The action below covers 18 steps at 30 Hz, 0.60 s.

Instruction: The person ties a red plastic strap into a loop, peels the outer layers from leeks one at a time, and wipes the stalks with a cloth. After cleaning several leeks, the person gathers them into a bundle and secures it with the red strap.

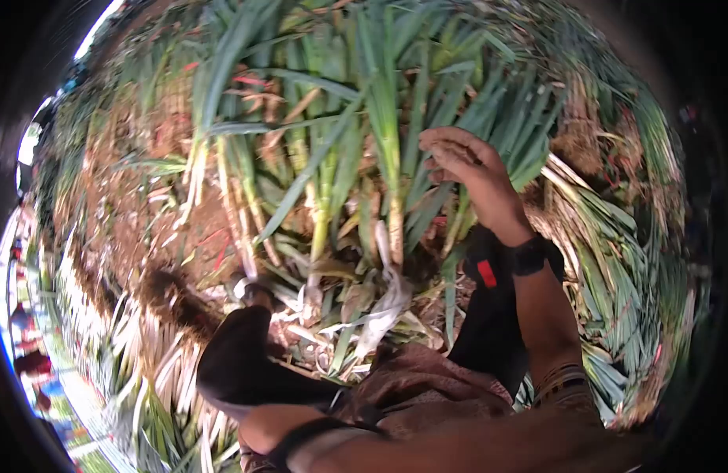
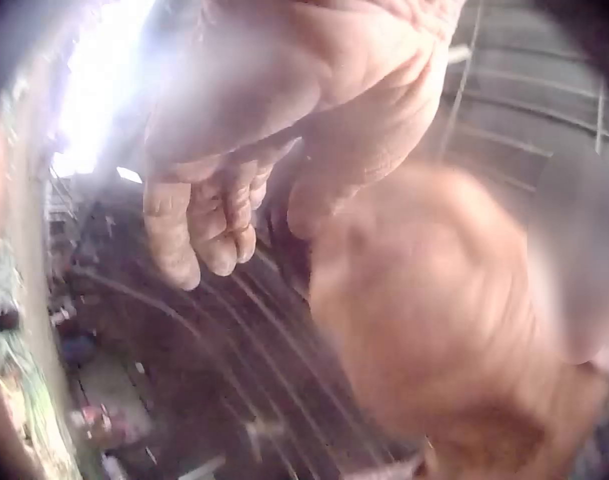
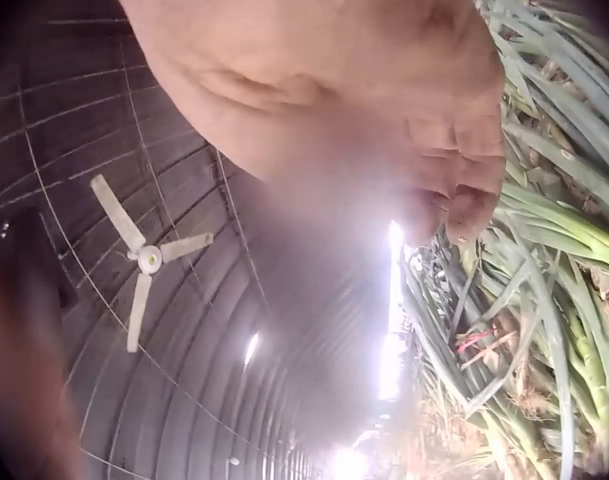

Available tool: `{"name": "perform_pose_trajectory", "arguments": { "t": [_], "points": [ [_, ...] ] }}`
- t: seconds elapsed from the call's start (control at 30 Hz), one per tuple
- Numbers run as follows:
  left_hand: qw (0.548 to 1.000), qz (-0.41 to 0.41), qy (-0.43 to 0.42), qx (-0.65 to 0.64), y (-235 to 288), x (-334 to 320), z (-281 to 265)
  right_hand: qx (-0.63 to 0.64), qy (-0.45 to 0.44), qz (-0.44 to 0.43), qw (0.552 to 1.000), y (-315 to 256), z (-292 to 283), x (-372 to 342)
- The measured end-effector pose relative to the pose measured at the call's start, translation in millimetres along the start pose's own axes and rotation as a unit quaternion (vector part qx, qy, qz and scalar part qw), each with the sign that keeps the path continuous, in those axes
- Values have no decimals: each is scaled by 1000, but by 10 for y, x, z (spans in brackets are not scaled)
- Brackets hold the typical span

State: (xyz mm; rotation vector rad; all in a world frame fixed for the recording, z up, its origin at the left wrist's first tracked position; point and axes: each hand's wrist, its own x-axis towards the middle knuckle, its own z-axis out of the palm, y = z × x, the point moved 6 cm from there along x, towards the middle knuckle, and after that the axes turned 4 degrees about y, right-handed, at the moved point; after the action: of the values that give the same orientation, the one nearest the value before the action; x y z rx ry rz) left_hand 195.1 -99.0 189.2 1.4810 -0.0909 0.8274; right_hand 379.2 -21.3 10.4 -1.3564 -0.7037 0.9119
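Note:
My right hand [image 1: 470, 169] hangs over the leafy tops of green onions [image 1: 391, 150], its fingers loosely bent with nothing between them. Those onions stand in a thick row in front, long green leaves up and pale stalks down. In the right wrist view the palm and bent fingers of that hand [image 3: 385, 120] are beside more onion leaves [image 3: 560, 225]. The left hand [image 1: 261, 427] is low in the head view, by the left thigh, its fingers hidden there. In the left wrist view, this hand [image 2: 275, 100] has loosely hanging fingers and holds nothing visible.
A whitish crumpled strip [image 1: 384, 311] lies between the feet among loose peelings. Brown roots [image 1: 175, 303] of a bundle show at the left. More onions [image 1: 616, 268] lie at the right. Several people [image 1: 33, 363] appear far left. A ceiling fan [image 3: 150, 260] hangs overhead.

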Motion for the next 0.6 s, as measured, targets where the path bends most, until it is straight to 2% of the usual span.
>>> {"name": "perform_pose_trajectory", "arguments": {
  "t": [0.07, 0.1, 0.17, 0.2, 0.23, 0.27, 0.3, 0.33, 0.37, 0.4, 0.43, 0.5, 0.6],
  "points": [
    [984, -92, 149, 13, -458, -98, -752, 34, 18, -6, 999, -68, -220, -76],
    [960, -132, 226, 100, -859, -275, -1233, 53, 29, -8, 998, -106, -293, -85],
    [870, -242, 356, 240, -1630, -699, -2158, 65, 34, -4, 997, -167, -370, -94],
    [845, -309, 313, 303, -2200, -1105, -2639, 56, 32, 2, 998, -195, -407, -102],
    [816, -269, 269, 435, -2524, -1363, -2838, 46, 30, 6, 998, -211, -433, -90],
    [759, -224, 236, 564, -2839, -1619, -3023, 55, 34, -3, 998, -222, -459, -74],
    [726, -194, 216, 623, -3131, -1892, -3119, 62, 38, -10, 997, -221, -468, -77],
    [777, -376, 276, 422, -3514, -2116, -3149, 67, 41, -18, 997, -213, -469, -64],
    [753, -232, 147, 598, -3934, -2471, -3207, 66, 45, -14, 997, -189, -461, -42],
    [760, -308, 197, 537, -4248, -2608, -3239, 65, 48, -10, 997, -173, -448, -25],
    [636, -251, 139, 716, -3818, -2165, -2810, 63, 52, -8, 997, -168, -440, -9],
    [650, -442, 204, 583, -3982, -2310, -3035, 61, 41, 19, 997, -157, -394, 21],
    [677, -436, 273, 527, -3494, -2088, -2844, 67, 27, 33, 997, -149, -262, 42]
  ]
}}
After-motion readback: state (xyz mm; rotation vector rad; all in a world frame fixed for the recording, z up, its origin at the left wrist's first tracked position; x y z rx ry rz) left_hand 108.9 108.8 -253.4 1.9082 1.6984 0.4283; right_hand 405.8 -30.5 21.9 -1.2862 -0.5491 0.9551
